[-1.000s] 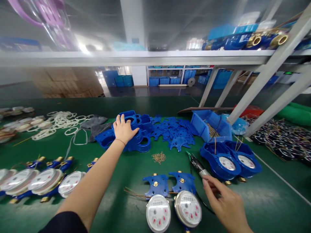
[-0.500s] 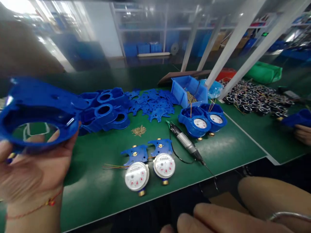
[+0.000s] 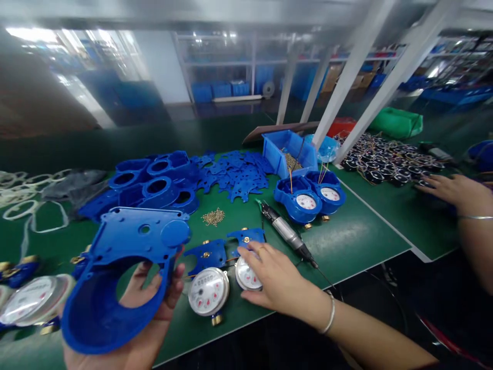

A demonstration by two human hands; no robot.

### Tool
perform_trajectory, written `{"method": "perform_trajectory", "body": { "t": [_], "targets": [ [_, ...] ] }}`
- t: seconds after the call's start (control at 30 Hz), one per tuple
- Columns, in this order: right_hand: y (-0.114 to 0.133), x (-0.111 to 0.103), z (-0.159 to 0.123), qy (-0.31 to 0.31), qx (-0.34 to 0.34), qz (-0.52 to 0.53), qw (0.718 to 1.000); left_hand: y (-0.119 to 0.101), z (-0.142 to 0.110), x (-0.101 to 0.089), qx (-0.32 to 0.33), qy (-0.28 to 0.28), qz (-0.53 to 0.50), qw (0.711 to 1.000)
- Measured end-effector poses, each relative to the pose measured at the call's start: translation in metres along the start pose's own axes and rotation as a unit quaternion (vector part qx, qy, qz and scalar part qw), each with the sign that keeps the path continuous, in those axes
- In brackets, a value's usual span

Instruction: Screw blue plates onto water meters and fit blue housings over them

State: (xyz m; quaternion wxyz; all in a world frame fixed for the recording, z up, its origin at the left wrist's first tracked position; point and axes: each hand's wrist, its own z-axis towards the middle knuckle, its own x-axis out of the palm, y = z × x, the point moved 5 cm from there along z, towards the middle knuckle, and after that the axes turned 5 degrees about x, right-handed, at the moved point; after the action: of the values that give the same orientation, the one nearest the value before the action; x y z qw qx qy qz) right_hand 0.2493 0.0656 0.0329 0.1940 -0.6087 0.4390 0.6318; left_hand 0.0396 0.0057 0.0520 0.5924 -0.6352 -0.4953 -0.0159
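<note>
My left hand [image 3: 148,308] grips a blue plastic meter housing [image 3: 115,267], held up near me above the table's front edge, its round opening facing me. My right hand [image 3: 271,275] rests on the right one of two white-faced water meters [image 3: 246,275], fingers curled over its dial. The other meter [image 3: 208,291] lies just left of it, untouched. Two blue plates with brass fittings [image 3: 210,253] lie behind the meters. An electric screwdriver [image 3: 287,235] lies on the green table [image 3: 346,241] to the right of my right hand.
A pile of blue housings [image 3: 154,182], flat blue plates [image 3: 234,174], a heap of small screws [image 3: 213,216], a blue bin [image 3: 287,151] and two cased meters [image 3: 308,198] lie farther back. More meters [image 3: 26,303] sit at far left. Another person's hand [image 3: 449,187] works at right.
My left hand lifted a housing from the pile and brought it down near me. My right hand moved off the screwdriver, dropped low, then came to the right meter. The view swung right.
</note>
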Motion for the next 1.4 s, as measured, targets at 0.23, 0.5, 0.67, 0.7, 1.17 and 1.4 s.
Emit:
{"method": "perform_trajectory", "body": {
  "t": [0.23, 0.5, 0.67, 0.7, 1.17, 1.4],
  "targets": [
    [-0.035, 0.006, -0.029, 0.032, 0.018, 0.020, 0.999, 0.027, -0.006, 0.003, -0.102, 0.124, -0.045, 0.986],
    [-0.006, -0.017, 0.011, 0.032, 0.005, -0.068, 0.997, 0.042, -0.008, 0.015, -0.135, 0.339, -0.121, 0.923],
    [0.017, -0.004, 0.054, 0.089, -0.022, -0.079, 0.993, 0.046, -0.008, 0.017, -0.114, 0.293, -0.160, 0.935],
    [0.016, -0.004, 0.056, 0.085, -0.027, -0.066, 0.994, 0.047, -0.007, 0.015, -0.112, 0.282, -0.152, 0.941],
    [-0.062, 0.016, 0.028, 0.006, 0.042, 0.430, 0.902, 0.062, 0.024, 0.021, -0.079, 0.089, -0.019, 0.993],
    [-0.062, 0.013, 0.022, -0.051, 0.039, 0.508, 0.859, 0.078, 0.014, 0.041, 0.010, 0.028, 0.076, 0.997]
  ]
}}
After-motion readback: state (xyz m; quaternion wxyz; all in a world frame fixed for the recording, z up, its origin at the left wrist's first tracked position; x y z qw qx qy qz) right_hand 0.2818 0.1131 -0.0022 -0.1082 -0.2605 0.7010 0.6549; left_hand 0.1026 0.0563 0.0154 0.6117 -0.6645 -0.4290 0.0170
